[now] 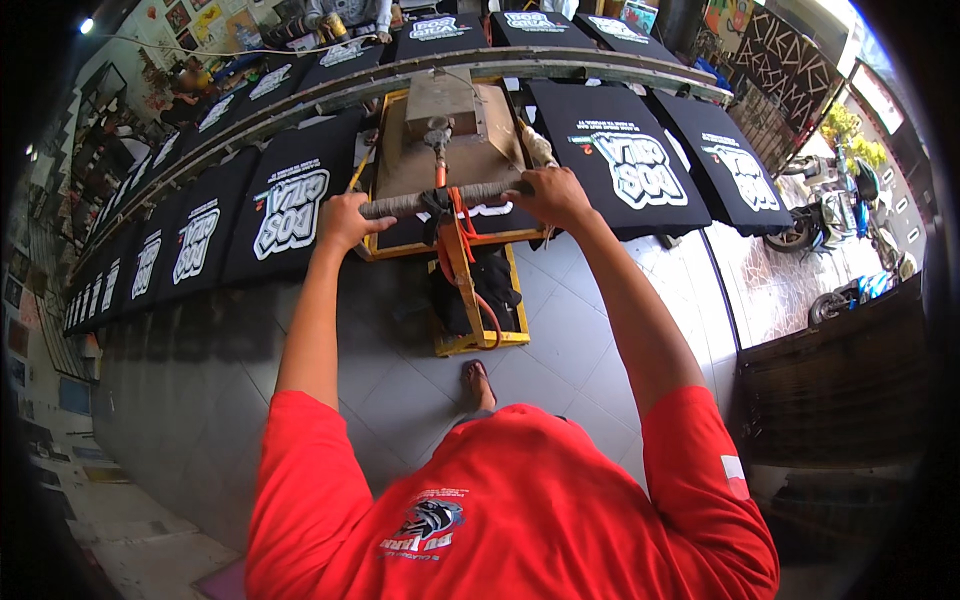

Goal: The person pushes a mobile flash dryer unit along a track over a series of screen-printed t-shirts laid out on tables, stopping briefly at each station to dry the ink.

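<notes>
Both arms reach forward to a wrapped handlebar on a yellow-framed machine. My left hand is closed round the bar's left end, and my right hand grips its right end. Beyond the bar lies a brownish flat panel with a metal box on top, edged by a yellow frame. Orange cable winds about the central post. Below it hangs a yellow stand with a dark bundle inside. Part of a printed black shirt shows under the panel's near edge; the rest is hidden.
Black shirts with white prints lie in a row on both sides, such as one at left and one at right. Behind a long metal rail runs a second row. Another person stands across. Motorbikes are parked at right.
</notes>
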Tool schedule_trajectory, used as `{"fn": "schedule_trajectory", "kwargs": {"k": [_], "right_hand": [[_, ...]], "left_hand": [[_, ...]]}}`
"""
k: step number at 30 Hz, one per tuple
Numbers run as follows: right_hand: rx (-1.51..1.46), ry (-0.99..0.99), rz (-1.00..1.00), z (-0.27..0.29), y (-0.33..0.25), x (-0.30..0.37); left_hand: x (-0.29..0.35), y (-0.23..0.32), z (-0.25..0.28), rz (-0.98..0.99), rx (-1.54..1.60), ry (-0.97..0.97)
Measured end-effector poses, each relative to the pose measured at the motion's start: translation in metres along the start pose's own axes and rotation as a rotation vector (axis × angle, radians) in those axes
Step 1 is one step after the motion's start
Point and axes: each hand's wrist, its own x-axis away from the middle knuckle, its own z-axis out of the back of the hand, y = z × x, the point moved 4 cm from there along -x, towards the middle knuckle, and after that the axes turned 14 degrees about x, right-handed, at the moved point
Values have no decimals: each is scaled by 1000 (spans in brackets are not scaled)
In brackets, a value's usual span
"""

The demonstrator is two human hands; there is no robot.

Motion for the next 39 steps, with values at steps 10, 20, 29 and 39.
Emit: {"fn": "schedule_trajectory", "kwargs": {"k": [10,20,29,39], "right_hand": [[-28,32,-2,0,0,1],[-1,260,-16,0,-4,6],[-26,279,-149,-11,0,-2],[-12,305,-279,-14,7,-3]], "left_hand": [[1,-4,-5,-54,-52,59],[1,-2,-1,6,-49,21],[-2,-3,-5,-61,-49,38],[-3,-6,-15,-88,56,44]]}}
